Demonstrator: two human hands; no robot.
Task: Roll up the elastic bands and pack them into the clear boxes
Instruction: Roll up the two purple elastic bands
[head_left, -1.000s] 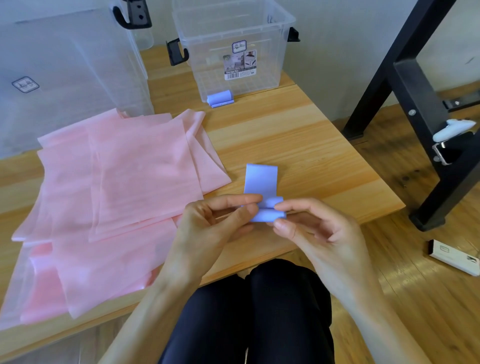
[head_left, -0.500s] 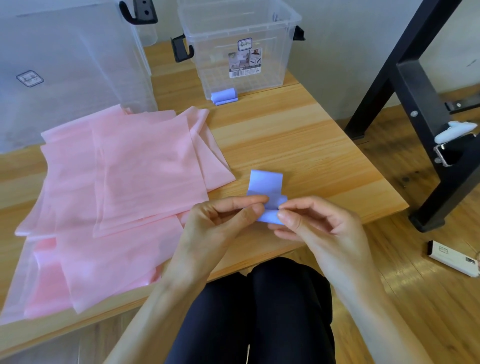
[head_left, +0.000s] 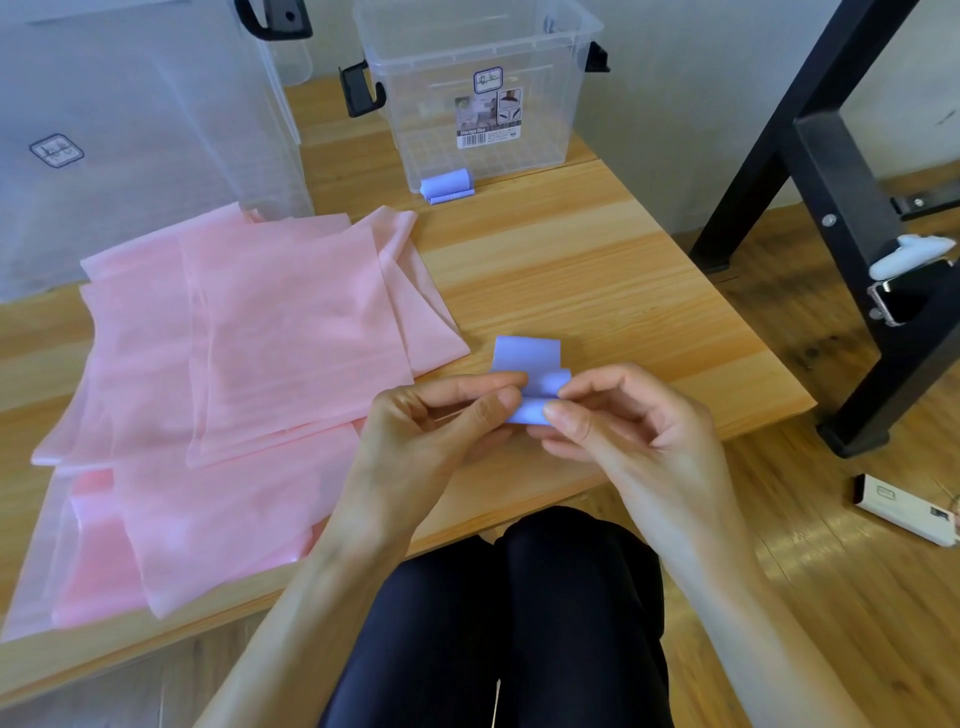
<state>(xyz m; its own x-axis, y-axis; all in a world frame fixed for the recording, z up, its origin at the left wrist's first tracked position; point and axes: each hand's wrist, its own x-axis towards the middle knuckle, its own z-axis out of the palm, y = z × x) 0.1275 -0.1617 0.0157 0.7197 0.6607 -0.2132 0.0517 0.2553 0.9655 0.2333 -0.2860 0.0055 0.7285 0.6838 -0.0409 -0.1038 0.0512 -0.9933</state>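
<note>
Wooden worktop (head_left: 597, 270) is carrying everything. Left hand (head_left: 436, 431) and right hand (head_left: 628, 431) are both pinching a blue elastic band (head_left: 530, 384) at the worktop's near edge, toward its right corner; thumbs and forefingers are pressing on the rolled part, loose tail is lying flat on the wood just beyond. Rolled blue band (head_left: 448, 184) is sitting against the front wall of the small clear box (head_left: 519, 67) at the far edge. Larger clear box (head_left: 145, 130) is occupying the far left corner. Pink sheets (head_left: 244, 374) are lying stacked across the left half, touching the larger box.
</note>
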